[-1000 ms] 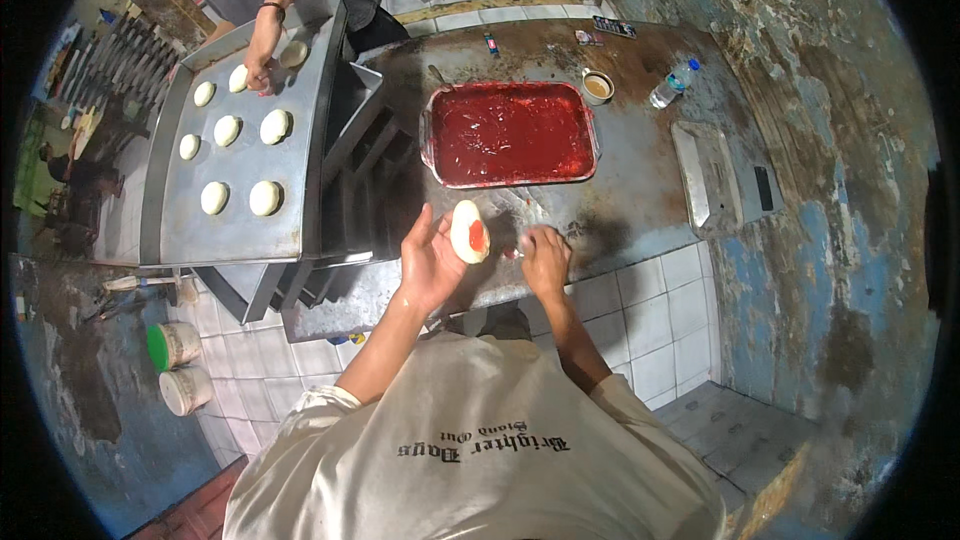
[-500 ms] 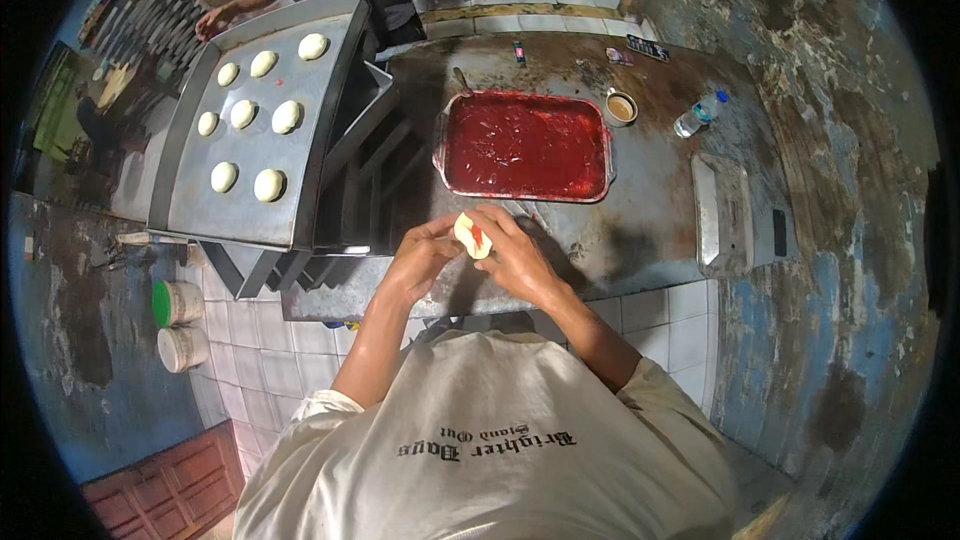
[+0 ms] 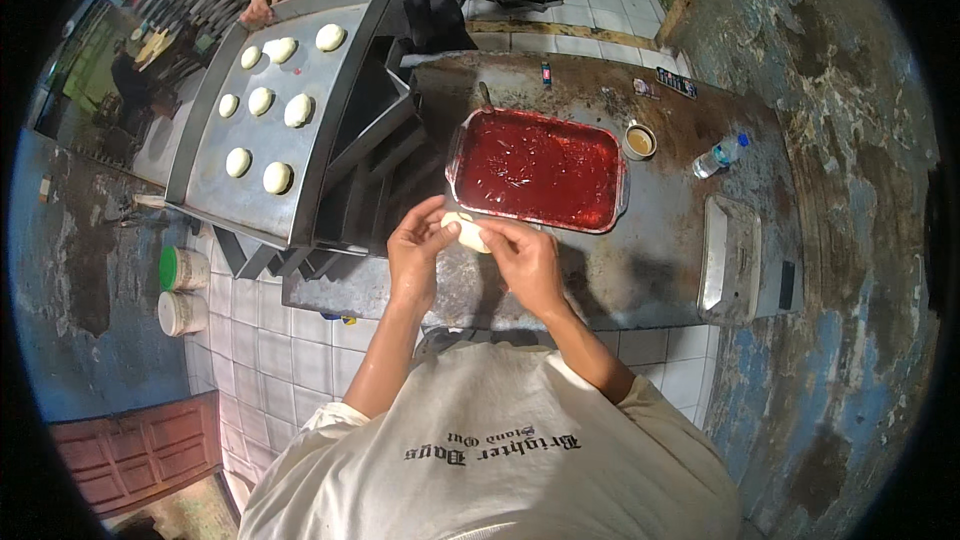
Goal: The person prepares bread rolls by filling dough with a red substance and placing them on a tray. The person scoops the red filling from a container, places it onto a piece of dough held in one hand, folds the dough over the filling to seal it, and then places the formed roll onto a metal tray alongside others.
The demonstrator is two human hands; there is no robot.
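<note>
Both my hands meet over the near side of the table, pinching one piece of pale dough (image 3: 466,232) between them. My left hand (image 3: 413,255) grips its left end with thumb and fingers. The right end is pinched by my right hand (image 3: 527,262). The dough looks folded over, and no red shows on it now. Just beyond my fingers lies a rectangular dish (image 3: 535,222) full of glossy red filling (image 3: 540,168), with a utensil handle (image 3: 485,95) at its far left corner.
At left, a metal baking tray (image 3: 225,205) holding several dough balls (image 3: 261,101) rests on stacked trays. Another person's hands (image 3: 258,8) are at its far edge. A cup (image 3: 639,141), water bottle (image 3: 720,156) and metal container (image 3: 730,260) stand on the right of the table (image 3: 640,290).
The dough has gone from open with red filling showing to folded over. My hands have spread slightly apart around it. The other person's hands have moved to the baking tray's far edge.
</note>
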